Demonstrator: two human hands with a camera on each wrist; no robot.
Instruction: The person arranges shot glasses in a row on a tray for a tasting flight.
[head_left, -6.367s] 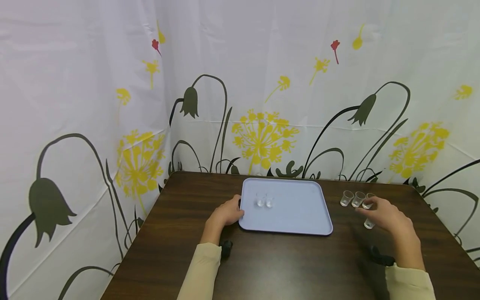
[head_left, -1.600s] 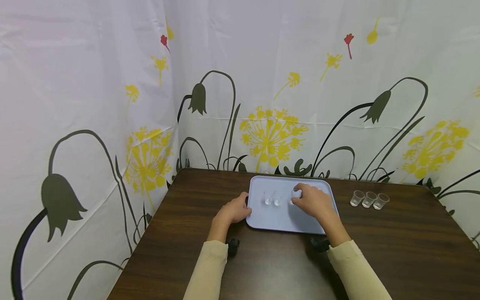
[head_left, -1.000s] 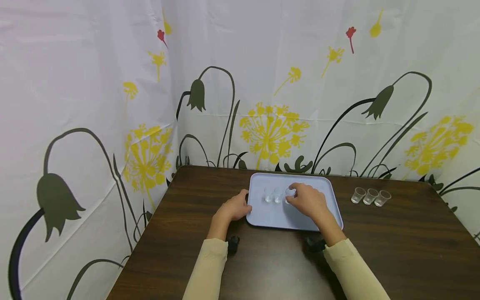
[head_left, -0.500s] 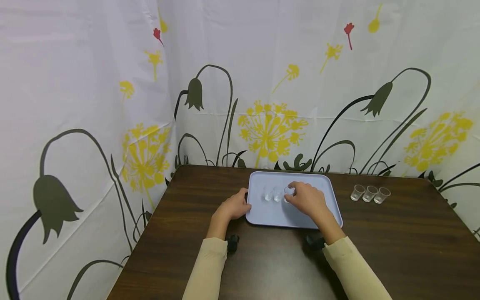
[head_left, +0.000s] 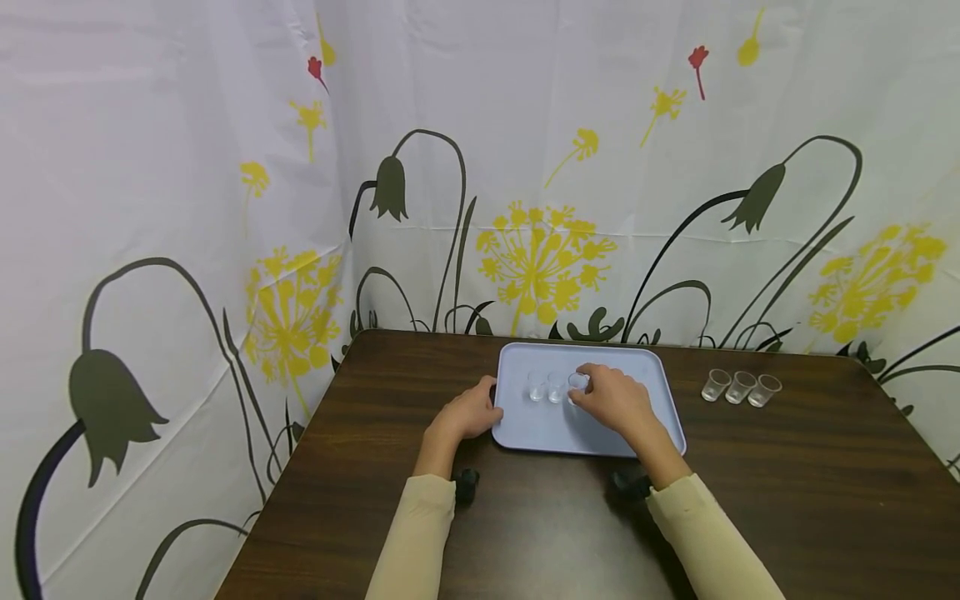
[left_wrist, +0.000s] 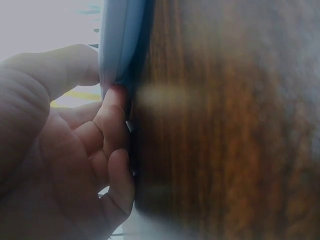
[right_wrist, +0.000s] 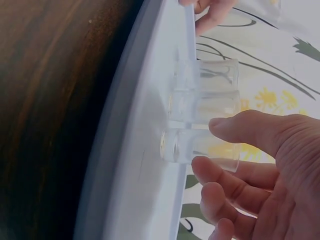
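Note:
In the head view my left hand (head_left: 467, 414) grips the left edge of a pale blue tray (head_left: 525, 433). The left wrist view shows the thumb against the tray rim (left_wrist: 114, 45) and fingertips (left_wrist: 116, 95) curled at its underside. My right hand (head_left: 618, 404) is over the tray, pinching a small clear shot glass (right_wrist: 176, 146) between thumb and finger. That glass stands upright on the tray, at the right end of a row. Two more clear shot glasses, a left one (head_left: 536, 387) and a middle one (head_left: 556, 389), complete the row close beside it.
Three clear shot glasses (head_left: 740, 388) stand side by side on the dark wooden table (head_left: 555, 533), right of the tray. A white curtain (head_left: 480, 83) with printed flowers hangs behind and to the left of the table.
My right hand has come from the glasses at the right onto the tray, bringing a third shot glass there and shifting it left beside the other two. My left hand stays at the tray edge.

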